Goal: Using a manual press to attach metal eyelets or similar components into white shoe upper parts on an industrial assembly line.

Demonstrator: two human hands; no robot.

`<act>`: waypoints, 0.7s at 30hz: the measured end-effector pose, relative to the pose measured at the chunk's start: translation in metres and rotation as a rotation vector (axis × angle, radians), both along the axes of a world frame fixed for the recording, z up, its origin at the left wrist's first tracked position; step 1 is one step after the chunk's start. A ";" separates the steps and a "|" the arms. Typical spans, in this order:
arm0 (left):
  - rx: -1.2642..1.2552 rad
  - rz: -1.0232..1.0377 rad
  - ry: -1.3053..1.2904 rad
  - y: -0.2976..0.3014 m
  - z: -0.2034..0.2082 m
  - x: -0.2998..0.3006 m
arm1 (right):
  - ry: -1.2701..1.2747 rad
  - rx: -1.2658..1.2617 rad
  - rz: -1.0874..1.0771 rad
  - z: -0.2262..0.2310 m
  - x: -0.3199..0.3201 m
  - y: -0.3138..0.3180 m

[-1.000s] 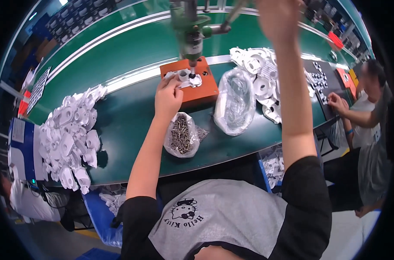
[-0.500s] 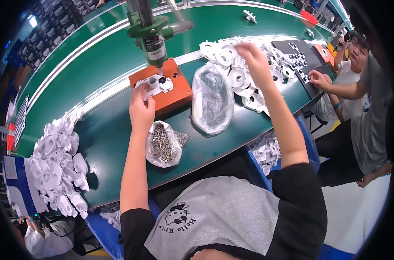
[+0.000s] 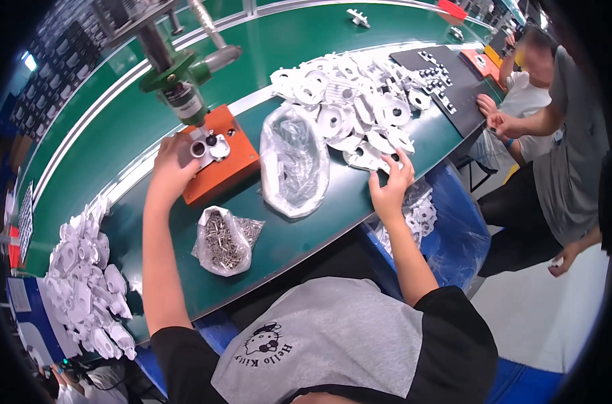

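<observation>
My left hand (image 3: pixel 171 170) rests on the orange fixture block (image 3: pixel 226 168), its fingers around a white plastic part (image 3: pixel 210 146) seated under the green press head (image 3: pixel 178 84). My right hand (image 3: pixel 391 185) reaches to the near edge of a heap of white plastic parts (image 3: pixel 356 108), fingertips touching one piece; whether it has taken hold of it is unclear. A clear plastic bag (image 3: pixel 294 161) lies between my hands. A small open bag of metal screws (image 3: pixel 222 241) sits near the table's front edge.
A second heap of white parts (image 3: pixel 84 283) lies at the left on the green table (image 3: pixel 306 229). A blue bin with more parts (image 3: pixel 440 222) hangs below the table edge. A co-worker's hand (image 3: pixel 500 121) works at a black tray (image 3: pixel 447 81) to the right.
My right hand came down from high above the press to the white parts heap on the right. My left hand stayed on the part at the orange fixture.
</observation>
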State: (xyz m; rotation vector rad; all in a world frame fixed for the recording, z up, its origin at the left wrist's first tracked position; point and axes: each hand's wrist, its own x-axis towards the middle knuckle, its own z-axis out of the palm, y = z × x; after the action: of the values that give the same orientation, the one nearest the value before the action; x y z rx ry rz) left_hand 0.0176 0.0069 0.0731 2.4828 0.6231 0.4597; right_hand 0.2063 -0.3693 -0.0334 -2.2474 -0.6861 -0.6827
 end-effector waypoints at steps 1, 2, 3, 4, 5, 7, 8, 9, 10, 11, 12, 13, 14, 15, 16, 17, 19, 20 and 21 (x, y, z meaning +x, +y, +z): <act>0.000 -0.017 -0.001 0.001 0.001 0.000 | -0.006 0.013 -0.010 0.000 0.000 0.000; -0.050 -0.043 -0.058 0.006 0.000 -0.002 | 0.009 0.021 -0.022 0.000 -0.001 -0.001; -0.098 -0.058 -0.116 0.013 0.000 -0.009 | -0.002 0.035 -0.020 0.001 -0.002 0.002; -0.228 -0.019 -0.130 0.021 -0.002 -0.011 | 0.006 0.050 -0.025 0.001 -0.002 0.003; -0.230 -0.031 -0.129 0.024 -0.002 -0.015 | 0.014 0.065 -0.030 0.002 -0.002 0.003; -0.515 0.175 -0.176 0.027 0.008 -0.024 | 0.017 0.072 -0.049 0.000 -0.001 0.002; -0.636 0.186 -0.285 0.039 0.000 -0.026 | 0.018 0.079 -0.058 -0.001 -0.001 0.002; -0.632 0.196 -0.287 0.054 -0.011 -0.029 | 0.020 0.081 -0.047 0.000 -0.002 0.004; -0.696 0.267 -0.420 0.071 -0.022 -0.028 | 0.014 0.068 -0.056 0.001 -0.002 0.004; -0.753 0.342 -0.555 0.084 -0.031 -0.027 | 0.009 0.056 -0.059 0.002 -0.002 0.004; -0.907 0.236 -0.710 0.094 -0.036 -0.025 | 0.011 0.059 -0.053 0.001 -0.001 0.002; -0.795 0.158 -0.734 0.107 -0.042 -0.031 | 0.004 0.054 -0.046 0.004 -0.002 0.005; -0.776 0.166 -0.769 0.112 -0.046 -0.027 | -0.007 0.049 -0.060 0.002 -0.002 0.003; -0.569 0.091 -0.740 0.128 -0.057 -0.040 | -0.016 0.055 -0.047 0.004 -0.003 0.006; -0.552 0.141 -0.734 0.127 -0.060 -0.039 | -0.026 0.044 -0.070 0.004 -0.004 0.007; -0.575 0.267 -0.717 0.109 -0.050 -0.032 | -0.033 0.031 -0.098 0.002 -0.004 0.005; -0.626 0.362 -0.636 0.082 -0.038 -0.040 | -0.015 0.010 -0.114 -0.004 0.001 0.000; -0.636 0.307 -0.621 0.060 -0.034 -0.051 | 0.003 0.023 -0.113 -0.005 0.000 -0.002; -0.522 0.357 -0.561 0.043 -0.032 -0.064 | 0.019 0.039 -0.100 -0.004 0.000 0.000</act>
State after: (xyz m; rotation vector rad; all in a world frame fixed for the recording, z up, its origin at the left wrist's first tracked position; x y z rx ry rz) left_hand -0.0465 0.0503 0.0408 1.6493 0.8196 0.9480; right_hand 0.2063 -0.3691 -0.0372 -2.2617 -0.5491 -0.7160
